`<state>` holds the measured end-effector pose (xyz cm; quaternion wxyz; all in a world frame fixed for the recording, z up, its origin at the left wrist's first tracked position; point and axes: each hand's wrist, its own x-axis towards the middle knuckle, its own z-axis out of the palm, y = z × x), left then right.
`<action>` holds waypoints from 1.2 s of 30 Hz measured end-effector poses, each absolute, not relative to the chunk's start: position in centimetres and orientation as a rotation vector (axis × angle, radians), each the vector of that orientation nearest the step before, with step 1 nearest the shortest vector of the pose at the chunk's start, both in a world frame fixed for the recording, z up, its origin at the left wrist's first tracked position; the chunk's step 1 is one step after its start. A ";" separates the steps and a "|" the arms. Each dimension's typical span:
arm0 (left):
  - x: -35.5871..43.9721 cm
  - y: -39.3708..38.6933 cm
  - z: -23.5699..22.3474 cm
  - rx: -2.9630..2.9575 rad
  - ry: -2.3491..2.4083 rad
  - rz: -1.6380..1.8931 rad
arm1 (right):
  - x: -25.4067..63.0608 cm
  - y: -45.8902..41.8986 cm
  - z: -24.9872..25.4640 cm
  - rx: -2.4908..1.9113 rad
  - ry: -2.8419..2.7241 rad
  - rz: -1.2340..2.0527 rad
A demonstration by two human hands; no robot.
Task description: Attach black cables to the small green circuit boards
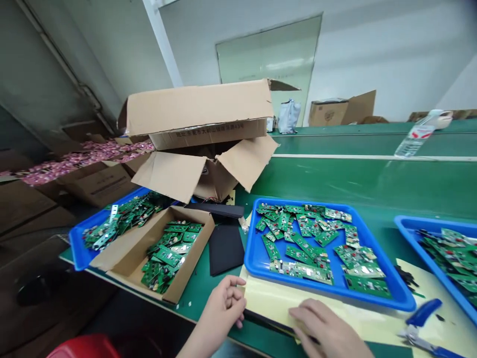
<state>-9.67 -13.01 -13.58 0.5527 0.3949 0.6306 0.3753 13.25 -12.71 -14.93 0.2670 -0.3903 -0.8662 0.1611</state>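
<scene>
A pale yellow sheet (pixel 274 298) with a dark layer under its front edge lies at the front of the table, partly beneath a blue tray (pixel 257 271). My left hand (pixel 225 303) is closed at the sheet's left end, fingers curled and thumb against its edge. My right hand (pixel 328 328), slightly blurred, bends over the front edge farther right; its fingers and thumb close around that edge, where a bit of black shows. Green circuit boards (pixel 298 243) with small components lie loosely in the tray just beyond both hands.
Left of my hands stands a cardboard box (pixel 194 263) of circuit boards, beside black sheets (pixel 225 248). Another blue tray (pixel 76 248) is behind it. Blue-handled cutters (pixel 419 323) and a third tray (pixel 406 226) are at right. Large cartons (pixel 201 107) and a water bottle (pixel 415 136) stand farther back.
</scene>
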 end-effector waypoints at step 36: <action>-8.8 -12.5 -11.9 0.854 1.376 0.825 | 6.7 -12.3 -16.3 -0.977 -2.075 0.603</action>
